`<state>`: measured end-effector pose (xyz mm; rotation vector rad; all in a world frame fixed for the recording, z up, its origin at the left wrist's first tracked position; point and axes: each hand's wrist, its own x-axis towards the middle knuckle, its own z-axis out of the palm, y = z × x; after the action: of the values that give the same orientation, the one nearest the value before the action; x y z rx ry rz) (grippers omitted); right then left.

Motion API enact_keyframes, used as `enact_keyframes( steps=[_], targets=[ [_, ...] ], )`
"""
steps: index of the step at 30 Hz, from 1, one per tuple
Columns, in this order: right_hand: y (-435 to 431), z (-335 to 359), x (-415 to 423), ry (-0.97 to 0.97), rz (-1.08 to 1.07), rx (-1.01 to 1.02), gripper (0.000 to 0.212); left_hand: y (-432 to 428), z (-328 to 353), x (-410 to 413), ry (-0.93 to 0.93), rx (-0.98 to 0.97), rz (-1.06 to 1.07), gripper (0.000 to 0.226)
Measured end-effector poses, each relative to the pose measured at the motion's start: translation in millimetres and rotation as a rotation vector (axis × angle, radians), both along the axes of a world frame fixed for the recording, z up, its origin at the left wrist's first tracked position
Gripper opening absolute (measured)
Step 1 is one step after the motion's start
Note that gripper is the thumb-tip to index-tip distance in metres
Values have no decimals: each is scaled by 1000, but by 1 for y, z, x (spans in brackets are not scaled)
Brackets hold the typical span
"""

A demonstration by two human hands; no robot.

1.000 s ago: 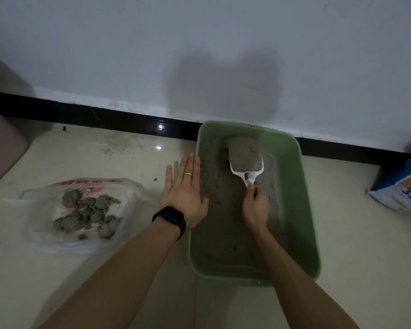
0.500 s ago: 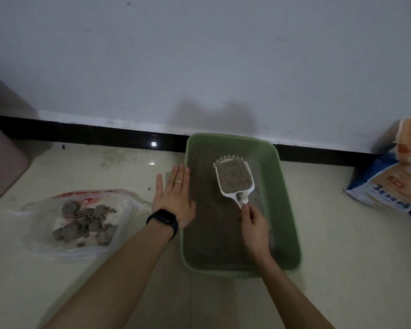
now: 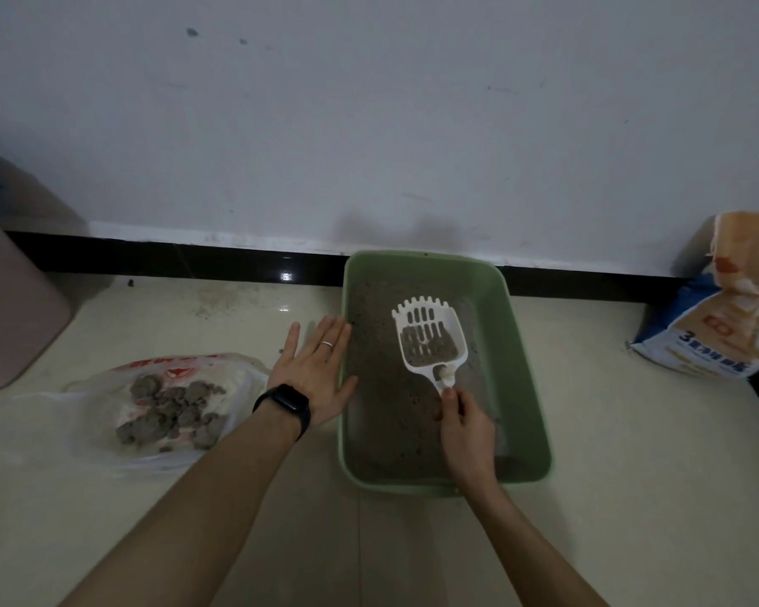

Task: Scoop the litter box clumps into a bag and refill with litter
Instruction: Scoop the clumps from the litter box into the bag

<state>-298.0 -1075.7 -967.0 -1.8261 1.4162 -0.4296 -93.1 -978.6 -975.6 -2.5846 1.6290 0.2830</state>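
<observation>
Here, white slotted scoop (image 3: 430,334), grey litter (image 3: 426,350) across its lower half.

The left hand (image 3: 314,374) is held flat, palm down, fingers straight, with the forearm stretched forward. The right hand (image 3: 465,427), to its right, is curled round the handle of the litter scoop (image 3: 429,340).
</observation>
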Motion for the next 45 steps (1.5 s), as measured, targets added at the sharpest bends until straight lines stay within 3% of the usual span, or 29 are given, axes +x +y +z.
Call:
enact_keyframes(
  steps=[16, 28, 37, 42, 45],
  targets=[
    [5, 13, -10, 117, 51, 5, 33, -2, 6, 4, -5, 84, -44, 79],
    [13, 31, -4, 56, 55, -6, 35, 3, 15, 13, 51, 69, -71, 69],
    [31, 66, 35, 22, 301, -41, 28, 102, 17, 95, 18, 196, 66, 73],
    [66, 72, 82, 131, 542, -28, 18, 165, 13, 127, 26, 287, 167, 87],
    [92, 59, 116, 293, 725, -114, 16, 195, 5, 134, 79, 288, 254, 92]
  ],
)
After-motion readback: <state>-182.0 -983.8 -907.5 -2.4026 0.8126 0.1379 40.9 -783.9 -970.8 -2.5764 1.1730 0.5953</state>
